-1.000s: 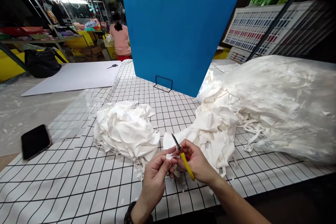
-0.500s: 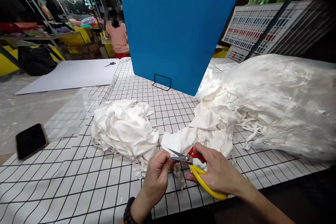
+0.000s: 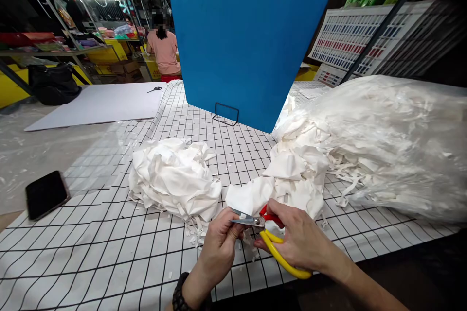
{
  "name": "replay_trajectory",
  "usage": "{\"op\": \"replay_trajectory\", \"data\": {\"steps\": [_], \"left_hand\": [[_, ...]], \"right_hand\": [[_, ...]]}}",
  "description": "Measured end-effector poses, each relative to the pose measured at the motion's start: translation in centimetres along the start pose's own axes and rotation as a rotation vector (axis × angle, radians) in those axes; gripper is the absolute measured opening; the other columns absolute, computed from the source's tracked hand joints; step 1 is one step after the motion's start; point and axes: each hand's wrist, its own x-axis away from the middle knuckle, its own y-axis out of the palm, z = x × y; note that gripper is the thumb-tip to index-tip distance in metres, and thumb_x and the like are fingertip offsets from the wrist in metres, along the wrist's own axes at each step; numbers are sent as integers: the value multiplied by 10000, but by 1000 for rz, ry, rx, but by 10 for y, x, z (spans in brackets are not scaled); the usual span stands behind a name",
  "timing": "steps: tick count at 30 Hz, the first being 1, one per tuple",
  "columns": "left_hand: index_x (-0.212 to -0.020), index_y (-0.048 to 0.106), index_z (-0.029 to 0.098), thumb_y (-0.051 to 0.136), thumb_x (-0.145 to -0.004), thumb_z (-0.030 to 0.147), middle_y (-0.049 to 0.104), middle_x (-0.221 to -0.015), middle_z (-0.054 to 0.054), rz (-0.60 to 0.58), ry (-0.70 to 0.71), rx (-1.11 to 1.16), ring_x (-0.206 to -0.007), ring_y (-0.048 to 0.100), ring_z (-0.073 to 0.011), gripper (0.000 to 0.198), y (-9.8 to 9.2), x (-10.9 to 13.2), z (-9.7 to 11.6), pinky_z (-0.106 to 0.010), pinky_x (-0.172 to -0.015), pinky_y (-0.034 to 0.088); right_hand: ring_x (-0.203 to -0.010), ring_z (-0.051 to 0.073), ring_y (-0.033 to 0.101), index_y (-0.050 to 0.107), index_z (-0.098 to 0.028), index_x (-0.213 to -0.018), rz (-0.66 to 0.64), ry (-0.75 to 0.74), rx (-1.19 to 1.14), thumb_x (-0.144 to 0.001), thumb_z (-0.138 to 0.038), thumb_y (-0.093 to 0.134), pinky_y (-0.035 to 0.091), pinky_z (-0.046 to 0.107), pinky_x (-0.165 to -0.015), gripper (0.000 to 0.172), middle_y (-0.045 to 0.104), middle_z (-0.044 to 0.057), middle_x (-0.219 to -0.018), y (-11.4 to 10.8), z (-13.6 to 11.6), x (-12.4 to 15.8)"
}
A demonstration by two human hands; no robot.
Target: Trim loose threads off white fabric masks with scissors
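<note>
My right hand (image 3: pixel 297 240) grips scissors (image 3: pixel 272 240) with one yellow and one red handle, blades pointing left. My left hand (image 3: pixel 221 243) is closed in a pinch right at the blade tips, holding a small white scrap that I can barely see. Both hands hover low over the black-grid white sheet (image 3: pixel 109 252) near the table's front edge. A white piece of fabric (image 3: pixel 251 197) lies just behind the blades, joined to the large heap of white strips (image 3: pixel 365 141) on the right. A smaller pile of white fabric (image 3: pixel 175 177) sits to the left of my hands.
A black phone (image 3: pixel 45 194) lies at the left. An upright blue board (image 3: pixel 251 39) stands behind the piles. Small white clippings (image 3: pixel 195 238) litter the sheet. A person in a pink top (image 3: pixel 164 53) stands far back, beyond a white sheet with scissors (image 3: pixel 155 90).
The scissors swung from upright to lying flat with blades pointing left, and my right hand shifted right and lower. My left hand stayed pinched at the blade tips.
</note>
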Motion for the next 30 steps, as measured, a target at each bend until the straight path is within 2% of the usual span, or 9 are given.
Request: {"op": "replay_trajectory", "data": {"steps": [8, 15, 22, 24, 27, 30], "left_hand": [[-714, 592, 170, 482, -965, 288, 550, -743, -35, -25, 5, 64, -712, 531, -160, 299, 0, 0, 1, -273, -661, 408], [-771, 643, 159, 489, -963, 289, 555, -771, -42, -45, -7, 113, -707, 535, -154, 278, -1, -1, 1, -263, -645, 430], [-794, 682, 155, 512, -951, 317, 543, -758, -34, -56, -54, 143, -672, 518, -140, 283, -1, -1, 4, -238, -607, 428], [-797, 689, 156, 520, -946, 324, 549, -753, -34, -43, -68, 156, -670, 523, -142, 282, -1, -2, 5, -240, -610, 430], [-790, 685, 159, 528, -943, 326, 551, -725, -25, -12, -72, 176, -662, 542, -141, 276, -4, -4, 5, -251, -640, 433], [-801, 678, 160, 526, -942, 340, 555, -729, -25, 21, -83, 223, -670, 556, -147, 275, -9, -4, 3, -265, -667, 445]], "right_hand": [[-551, 132, 466, 493, -227, -773, 36, -15, -26, -716, -484, 728, 318, 249, -529, 353, 570, -31, -670, 3, 2, 1], [-522, 122, 437, 435, -227, -729, 0, -16, -26, -738, -450, 710, 284, 236, -496, 353, 527, -50, -607, 3, 4, 1], [-490, 110, 377, 394, -229, -689, 55, -48, -12, -731, -431, 715, 250, 248, -495, 382, 455, -66, -550, 8, 12, 2], [-492, 103, 352, 390, -229, -678, 28, -25, -96, -702, -423, 752, 246, 244, -487, 412, 428, -75, -546, 7, 18, 1], [-518, 101, 366, 431, -228, -715, -40, 74, -384, -684, -410, 790, 286, 230, -479, 404, 428, -80, -580, -1, 31, -3], [-572, 113, 458, 479, -221, -779, 33, 179, -698, -694, -425, 792, 372, 234, -508, 384, 524, -52, -669, -13, 49, -15]]}}
